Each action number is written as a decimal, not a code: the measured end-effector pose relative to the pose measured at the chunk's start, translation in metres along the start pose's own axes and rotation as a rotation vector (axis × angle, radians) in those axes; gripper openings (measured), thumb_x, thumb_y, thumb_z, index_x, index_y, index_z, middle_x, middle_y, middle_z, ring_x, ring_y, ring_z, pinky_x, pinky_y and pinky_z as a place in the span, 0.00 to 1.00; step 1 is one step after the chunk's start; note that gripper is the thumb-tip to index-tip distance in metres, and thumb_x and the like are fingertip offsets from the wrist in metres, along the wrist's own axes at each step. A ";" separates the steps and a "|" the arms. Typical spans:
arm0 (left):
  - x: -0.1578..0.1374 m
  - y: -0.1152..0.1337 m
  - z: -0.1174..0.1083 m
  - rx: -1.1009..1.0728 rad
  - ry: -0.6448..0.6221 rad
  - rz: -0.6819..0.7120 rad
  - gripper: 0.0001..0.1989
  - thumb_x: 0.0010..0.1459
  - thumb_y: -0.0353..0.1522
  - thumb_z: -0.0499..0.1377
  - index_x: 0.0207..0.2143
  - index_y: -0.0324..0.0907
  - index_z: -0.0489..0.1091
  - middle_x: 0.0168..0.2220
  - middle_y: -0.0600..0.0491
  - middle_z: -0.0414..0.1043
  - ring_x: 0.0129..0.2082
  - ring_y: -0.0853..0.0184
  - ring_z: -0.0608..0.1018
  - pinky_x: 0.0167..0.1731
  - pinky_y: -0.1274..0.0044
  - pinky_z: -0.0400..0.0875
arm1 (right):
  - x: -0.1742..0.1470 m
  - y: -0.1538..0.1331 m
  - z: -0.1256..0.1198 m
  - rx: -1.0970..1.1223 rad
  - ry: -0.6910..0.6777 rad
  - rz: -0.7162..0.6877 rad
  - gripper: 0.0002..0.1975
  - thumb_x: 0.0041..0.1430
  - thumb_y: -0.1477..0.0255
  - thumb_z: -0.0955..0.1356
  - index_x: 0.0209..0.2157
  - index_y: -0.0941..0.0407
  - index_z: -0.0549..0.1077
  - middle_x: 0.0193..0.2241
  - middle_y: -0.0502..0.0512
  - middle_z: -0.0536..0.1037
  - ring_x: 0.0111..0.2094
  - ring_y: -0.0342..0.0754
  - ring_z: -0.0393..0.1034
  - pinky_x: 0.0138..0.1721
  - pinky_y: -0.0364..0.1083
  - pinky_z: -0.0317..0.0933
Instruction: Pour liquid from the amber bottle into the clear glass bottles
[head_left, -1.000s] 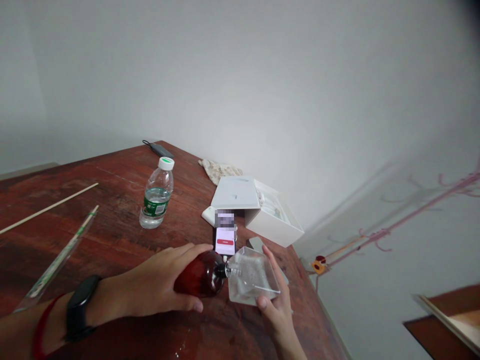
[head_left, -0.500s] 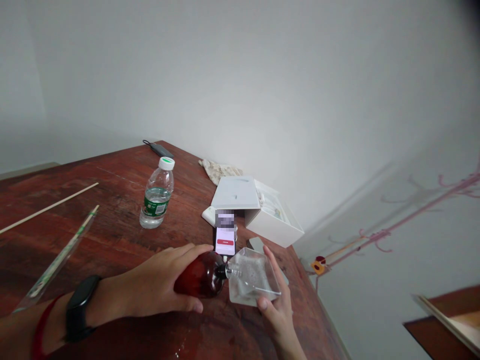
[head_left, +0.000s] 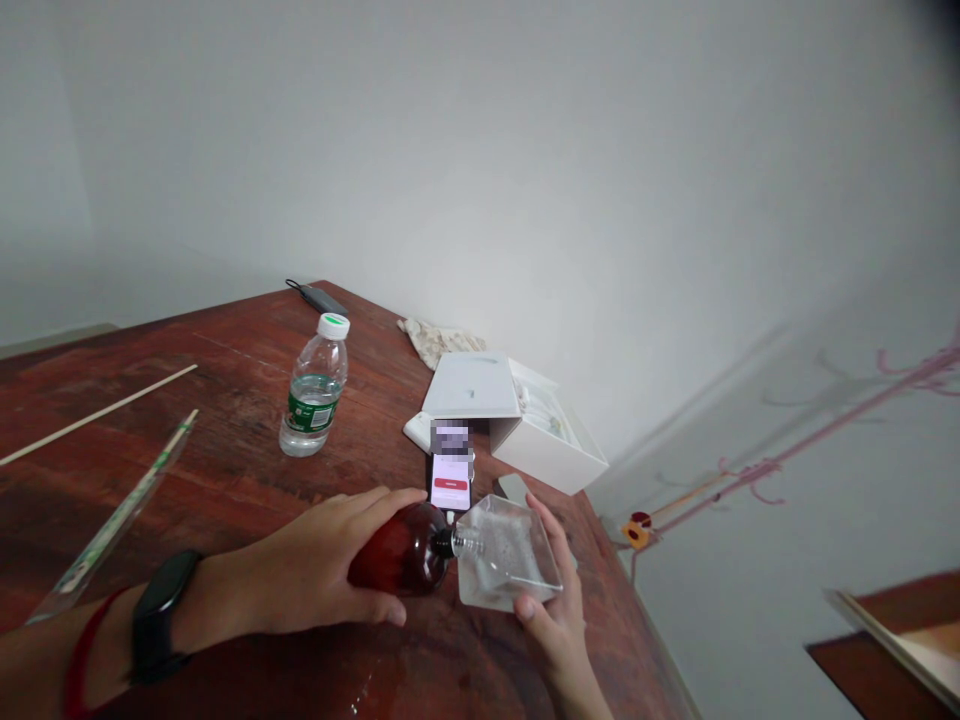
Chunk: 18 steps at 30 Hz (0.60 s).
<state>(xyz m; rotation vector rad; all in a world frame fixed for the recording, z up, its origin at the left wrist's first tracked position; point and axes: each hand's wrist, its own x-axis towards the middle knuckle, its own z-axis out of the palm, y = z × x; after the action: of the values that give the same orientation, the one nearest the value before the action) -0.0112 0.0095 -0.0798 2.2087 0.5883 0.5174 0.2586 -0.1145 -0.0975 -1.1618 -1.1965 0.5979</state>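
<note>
In the head view, my left hand [head_left: 322, 565] is wrapped round a dark reddish-brown bottle [head_left: 397, 552] lying over sideways, its black neck pointing right. My right hand [head_left: 555, 610] grips a clear, square-sided bottle [head_left: 504, 560] between thumb and fingers. The clear bottle's threaded neck [head_left: 469, 541] points left and meets the black neck of the brown bottle. Cloudy marks and small droplets or bubbles show on the clear bottle's walls. Whether liquid passes between the two necks, I cannot tell.
A water bottle [head_left: 313, 390] stands beyond my left hand. Chopsticks in a wrapper [head_left: 127, 510] and a bare stick [head_left: 97, 414] lie at left. Past the bottles are a lit phone [head_left: 451, 485], an open white box [head_left: 547, 440] and a cloth [head_left: 439, 342]. The table's right edge runs beside my right hand.
</note>
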 end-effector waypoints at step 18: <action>0.000 0.000 0.000 0.009 0.003 0.010 0.44 0.55 0.43 0.75 0.69 0.51 0.61 0.67 0.47 0.71 0.65 0.45 0.75 0.64 0.58 0.70 | -0.002 0.001 -0.005 -0.073 0.000 0.011 0.48 0.49 0.44 0.79 0.66 0.52 0.72 0.57 0.65 0.83 0.56 0.68 0.80 0.53 0.56 0.75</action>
<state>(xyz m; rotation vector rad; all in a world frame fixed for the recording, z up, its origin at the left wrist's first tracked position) -0.0107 0.0096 -0.0801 2.2202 0.5829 0.5247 0.2628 -0.1173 -0.0989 -1.2305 -1.2207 0.5661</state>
